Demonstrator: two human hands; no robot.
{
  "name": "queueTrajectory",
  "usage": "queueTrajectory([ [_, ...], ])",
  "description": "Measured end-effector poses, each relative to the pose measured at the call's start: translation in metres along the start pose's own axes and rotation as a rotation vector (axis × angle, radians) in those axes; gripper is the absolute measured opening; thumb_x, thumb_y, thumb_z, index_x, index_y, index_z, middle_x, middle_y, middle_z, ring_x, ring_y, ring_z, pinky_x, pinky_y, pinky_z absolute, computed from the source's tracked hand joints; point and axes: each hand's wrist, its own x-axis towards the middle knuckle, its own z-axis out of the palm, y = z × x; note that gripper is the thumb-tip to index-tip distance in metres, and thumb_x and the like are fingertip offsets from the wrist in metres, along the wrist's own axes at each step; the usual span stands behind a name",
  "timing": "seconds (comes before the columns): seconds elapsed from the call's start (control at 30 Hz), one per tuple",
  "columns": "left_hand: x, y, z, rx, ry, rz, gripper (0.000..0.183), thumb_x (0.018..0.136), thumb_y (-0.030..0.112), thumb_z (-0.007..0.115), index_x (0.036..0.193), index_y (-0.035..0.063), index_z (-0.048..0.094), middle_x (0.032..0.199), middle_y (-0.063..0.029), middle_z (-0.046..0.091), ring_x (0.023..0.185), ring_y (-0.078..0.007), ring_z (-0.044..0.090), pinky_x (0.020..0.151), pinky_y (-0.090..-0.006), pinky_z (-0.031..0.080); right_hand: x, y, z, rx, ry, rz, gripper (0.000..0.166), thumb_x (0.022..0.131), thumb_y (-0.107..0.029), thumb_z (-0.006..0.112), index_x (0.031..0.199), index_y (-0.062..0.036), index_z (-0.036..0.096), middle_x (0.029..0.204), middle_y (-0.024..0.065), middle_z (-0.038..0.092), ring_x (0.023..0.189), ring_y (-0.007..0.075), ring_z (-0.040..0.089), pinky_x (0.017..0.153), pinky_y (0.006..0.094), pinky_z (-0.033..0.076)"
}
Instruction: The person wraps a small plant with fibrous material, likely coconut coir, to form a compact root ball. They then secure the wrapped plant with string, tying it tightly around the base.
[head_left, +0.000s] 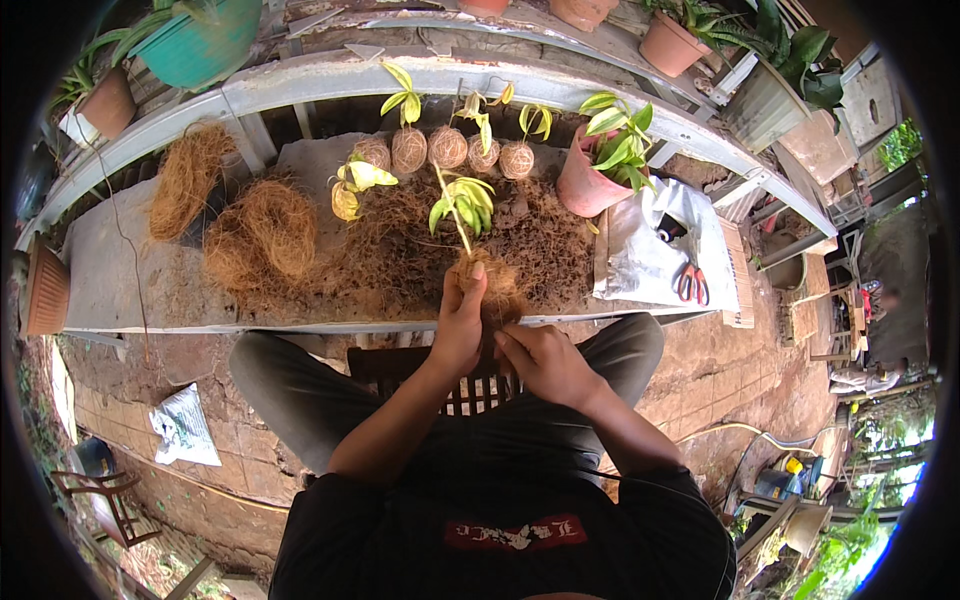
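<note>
My left hand (463, 319) holds a leafy plant cutting with a pale stem (454, 214), its base wrapped in brown coconut fibre (501, 281). My right hand (544, 360) is just below that bundle, thumb and fingers pinched together at its lower end; whether thread or loose fibre lies between them cannot be told. Beyond, dark soil mixed with fibre (555, 247) is spread over the grey tabletop. Several fibre-wrapped balls bound with pale thread, one a round ball (448, 147), stand in a row at the back, most with leaves above them.
Heaps of coconut fibre (262, 232) lie at left. At right are a pink pot with a leafy plant (585, 176) and a white plastic bag (630, 262) bearing red-handled scissors (692, 285). A metal rail (525, 75) runs behind, with potted plants beyond.
</note>
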Motion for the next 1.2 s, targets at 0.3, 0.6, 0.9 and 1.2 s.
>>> queueTrajectory([
  [0.3, 0.0, 0.01, -0.006, -0.257, 0.064, -0.098, 0.046, 0.103, 0.043, 0.051, 0.133, 0.0083, 0.045, 0.119, -0.0086, 0.059, 0.105, -0.0219, 0.062, 0.09, -0.0402, 0.053, -0.013, 0.002, 0.044, -0.025, 0.163, -0.116, 0.02, 0.099, -0.018, 0.055, 0.094, 0.0005, 0.06, 0.081, 0.0238, 0.063, 0.081, 0.0435, 0.063, 0.07, 0.0479, 0.05],
  [0.6, -0.002, 0.015, -0.006, -0.069, -0.131, -0.259, 0.037, 0.103, 0.03, 0.044, 0.131, 0.0066, 0.052, 0.115, -0.0091, 0.064, 0.106, -0.021, 0.063, 0.093, -0.0404, 0.051, -0.005, 0.057, -0.004, 0.506, -0.003, 0.201, 0.022, 0.099, -0.018, 0.051, 0.101, -0.0001, 0.064, 0.075, 0.0021, 0.057, 0.062, 0.0107, 0.05, 0.054, 0.0283, 0.042],
  [0.9, -0.012, 0.019, 0.003, 0.444, -0.329, -0.22, 0.04, 0.104, 0.03, 0.048, 0.134, 0.0031, 0.051, 0.117, -0.0049, 0.061, 0.107, -0.0121, 0.056, 0.097, -0.0279, 0.043, 0.018, 0.074, -0.052, 0.53, 0.005, 0.449, 0.025, 0.099, -0.027, 0.056, 0.083, -0.0064, 0.057, 0.067, -0.0012, 0.049, 0.055, 0.0075, 0.045, 0.048, 0.0226, 0.035],
  [1.2, 0.004, -0.013, -0.022, 0.526, -0.372, -0.122, 0.036, 0.105, 0.028, 0.047, 0.132, 0.0034, 0.046, 0.119, -0.0079, 0.056, 0.115, -0.0135, 0.05, 0.103, -0.0319, 0.038, 0.027, 0.053, -0.054, 0.105, 0.19, 0.001, 0.031, 0.099, -0.026, 0.055, 0.079, -0.0024, 0.057, 0.069, 0.0041, 0.054, 0.06, 0.0133, 0.051, 0.053, 0.031, 0.041],
])
